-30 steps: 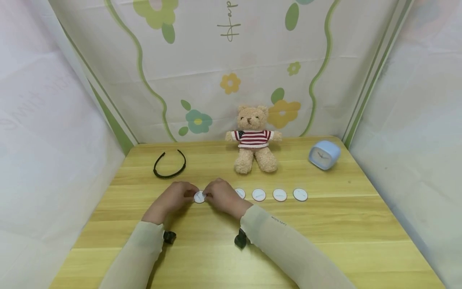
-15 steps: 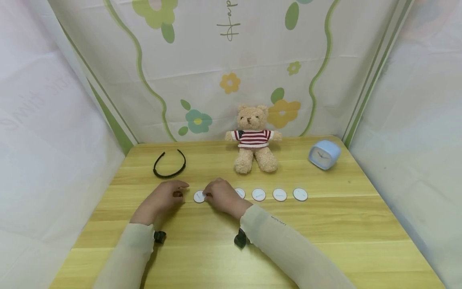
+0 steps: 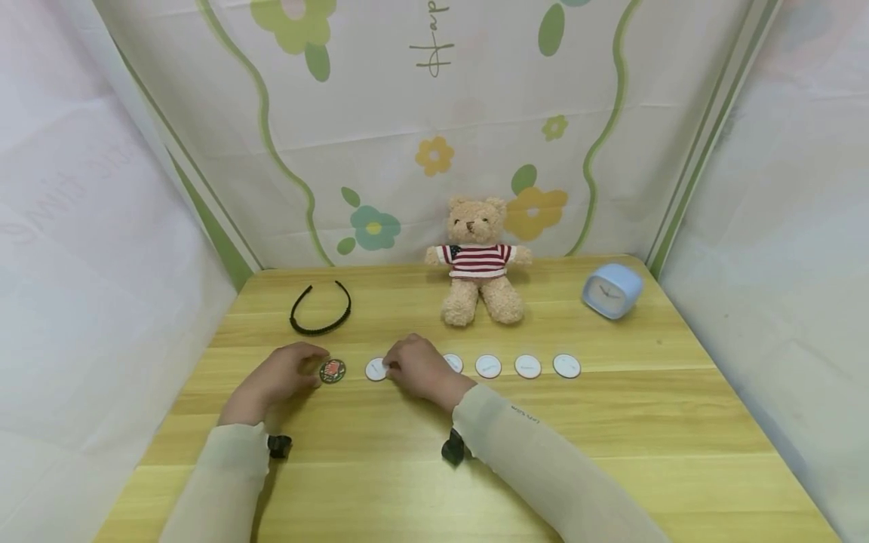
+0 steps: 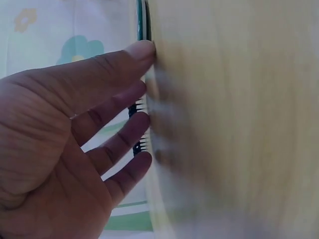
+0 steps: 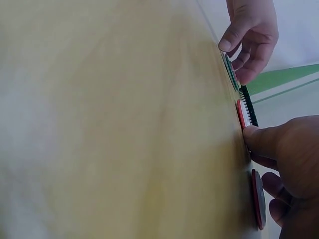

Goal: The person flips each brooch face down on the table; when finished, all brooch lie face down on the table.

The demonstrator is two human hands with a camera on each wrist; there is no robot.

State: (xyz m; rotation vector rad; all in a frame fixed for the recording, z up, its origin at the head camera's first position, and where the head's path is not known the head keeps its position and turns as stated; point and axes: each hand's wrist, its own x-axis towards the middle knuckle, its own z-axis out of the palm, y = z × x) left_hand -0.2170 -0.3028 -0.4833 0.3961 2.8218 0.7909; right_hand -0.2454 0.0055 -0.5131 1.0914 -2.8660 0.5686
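Observation:
My left hand point(image 3: 274, 379) is at the left side of a round dark disc with a red pattern point(image 3: 333, 370) lying flat on the table. Its thumb and index finger are by opposite edges of the disc; in the left wrist view, the thumb point(image 4: 142, 51) meets the disc's edge and the fingers are loosely spread. To the right, my right hand point(image 3: 424, 369) pinches the right edge of a white disc point(image 3: 375, 369), which shows a red rim in the right wrist view. Another red-rimmed disc point(image 5: 258, 200) stands close to the right fingers there.
More white discs point(image 3: 488, 366) continue the row to the right on the wooden table point(image 3: 516, 467). Behind are a black headband point(image 3: 319, 330), a teddy bear point(image 3: 477, 260) in a striped shirt and a blue alarm clock point(image 3: 612, 291). Printed cloth surrounds the table on three sides.
My left hand has let go of the white disc and moved left, uncovering the dark patterned disc. My right hand has stayed at the white disc.

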